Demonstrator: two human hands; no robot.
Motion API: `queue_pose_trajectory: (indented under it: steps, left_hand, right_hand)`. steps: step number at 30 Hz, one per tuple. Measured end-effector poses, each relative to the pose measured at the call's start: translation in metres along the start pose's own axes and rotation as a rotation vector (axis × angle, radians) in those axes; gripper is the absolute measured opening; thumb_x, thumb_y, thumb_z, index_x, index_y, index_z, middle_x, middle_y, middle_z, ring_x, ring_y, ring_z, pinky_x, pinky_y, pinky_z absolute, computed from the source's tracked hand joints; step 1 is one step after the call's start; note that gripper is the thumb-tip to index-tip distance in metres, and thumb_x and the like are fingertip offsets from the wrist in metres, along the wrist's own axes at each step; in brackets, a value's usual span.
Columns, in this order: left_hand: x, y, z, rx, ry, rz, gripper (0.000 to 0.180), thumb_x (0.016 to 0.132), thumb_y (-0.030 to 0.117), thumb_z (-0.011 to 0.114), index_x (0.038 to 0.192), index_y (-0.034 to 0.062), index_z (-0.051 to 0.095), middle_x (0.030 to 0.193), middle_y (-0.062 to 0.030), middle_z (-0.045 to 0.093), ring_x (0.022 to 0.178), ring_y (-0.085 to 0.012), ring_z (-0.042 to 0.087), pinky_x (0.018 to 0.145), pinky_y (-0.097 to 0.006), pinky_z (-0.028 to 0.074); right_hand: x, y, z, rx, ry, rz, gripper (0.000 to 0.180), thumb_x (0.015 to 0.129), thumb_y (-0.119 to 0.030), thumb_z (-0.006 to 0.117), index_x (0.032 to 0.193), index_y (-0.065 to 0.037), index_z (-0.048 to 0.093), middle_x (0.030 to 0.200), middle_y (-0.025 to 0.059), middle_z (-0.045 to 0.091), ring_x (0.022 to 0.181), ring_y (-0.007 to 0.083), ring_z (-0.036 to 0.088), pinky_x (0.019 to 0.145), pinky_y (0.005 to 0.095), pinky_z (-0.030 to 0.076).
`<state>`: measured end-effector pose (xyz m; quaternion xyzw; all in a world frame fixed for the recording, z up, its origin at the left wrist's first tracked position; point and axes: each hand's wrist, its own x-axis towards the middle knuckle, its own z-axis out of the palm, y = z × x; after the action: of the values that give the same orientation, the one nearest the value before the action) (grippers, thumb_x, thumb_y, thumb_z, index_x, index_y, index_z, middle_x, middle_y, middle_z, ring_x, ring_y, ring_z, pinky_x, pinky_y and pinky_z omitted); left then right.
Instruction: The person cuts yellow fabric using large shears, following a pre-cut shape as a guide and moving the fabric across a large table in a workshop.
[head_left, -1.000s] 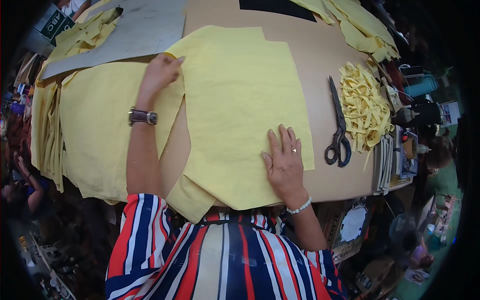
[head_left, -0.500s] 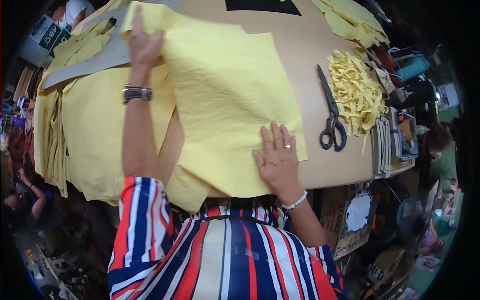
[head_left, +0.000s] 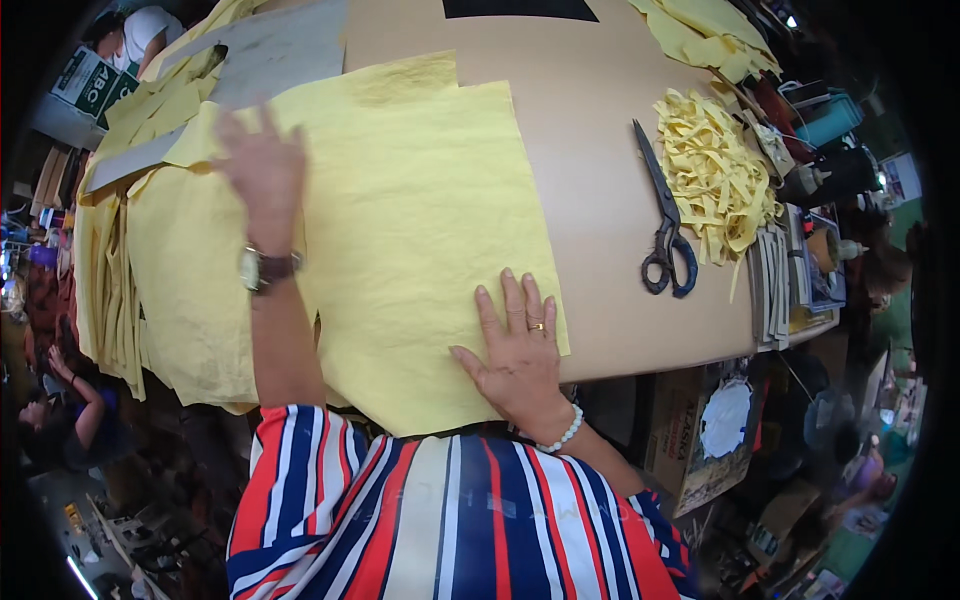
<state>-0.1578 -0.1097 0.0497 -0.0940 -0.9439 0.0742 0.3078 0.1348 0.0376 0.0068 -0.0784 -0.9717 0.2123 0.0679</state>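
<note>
Fingers (head_left: 515, 300) of the right hand (head_left: 515, 365) lie fanned and nearly straight, with plain gaps between them and the thumb angled well out; they grasp nothing, resting palm down on a yellow sheet (head_left: 420, 220) near its lower right corner. A gold-coloured ring (head_left: 537, 328) circles one of them. The left hand (head_left: 262, 170) is blurred, its fingers seemingly spread and unclenched above the sheet's upper left part; whether they touch the cloth I cannot tell.

The sheet spans the space between both sets of fingers, mostly flat, its stepped top edge beyond the right fingertips. Behind the right fingers comes a pale beaded bracelet (head_left: 568, 428); behind the left ones, a dark-strapped watch (head_left: 266, 268).

Left of and nearer than the left fingers, a yellow cloth pile (head_left: 195, 280) lies partly under the sheet, its edge layers hanging in folds. Beyond those fingers rests a grey board (head_left: 285, 50). To the right of the right fingers, apart from them on the brown tabletop (head_left: 600, 230), lie black scissors (head_left: 664, 215), blades pointing away. Farther right sit a heap of yellow strips (head_left: 715, 175) and, nearer, a stack of grey pieces (head_left: 770, 290).
</note>
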Motion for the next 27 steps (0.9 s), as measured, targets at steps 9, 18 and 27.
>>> queue_pose_trajectory:
  steps: [9, 18, 27]
  left_hand:
    - [0.012, 0.115, 0.063, -0.468, -0.025, 0.154, 0.053, 0.085, 0.042, 0.051, 0.126, 0.008, 0.046, 0.134, -0.0158, 0.04, 0.127, -0.0324, 0.033, 0.1, -0.06, 0.023]
    - [0.057, 0.122, 0.108, -0.763, -0.039, 0.343, 0.019, 0.082, 0.023, 0.058, 0.084, 0.0041, 0.057, 0.087, -0.0099, 0.061, 0.085, -0.0284, 0.055, 0.077, -0.046, 0.039]
    - [0.049, 0.121, 0.088, -0.775, 0.027, 0.34, 0.026, 0.081, 0.027, 0.063, 0.074, 0.0019, 0.058, 0.08, -0.0124, 0.059, 0.078, -0.0286, 0.054, 0.071, -0.039, 0.042]
  right_hand:
    - [0.002, 0.007, 0.002, 0.034, 0.012, -0.028, 0.067, 0.081, -0.047, 0.054, 0.133, -0.007, 0.04, 0.141, 0.0195, 0.028, 0.132, 0.0368, 0.021, 0.106, 0.0524, 0.018]
    - [0.003, 0.014, -0.005, 0.03, 0.005, 0.008, 0.066, 0.08, -0.047, 0.055, 0.132, -0.007, 0.041, 0.141, 0.0187, 0.029, 0.132, 0.0359, 0.021, 0.105, 0.0527, 0.02]
    - [0.007, 0.023, -0.007, 0.029, 0.022, 0.077, 0.063, 0.082, -0.046, 0.053, 0.132, -0.009, 0.042, 0.14, 0.0181, 0.03, 0.132, 0.035, 0.023, 0.103, 0.0538, 0.022]
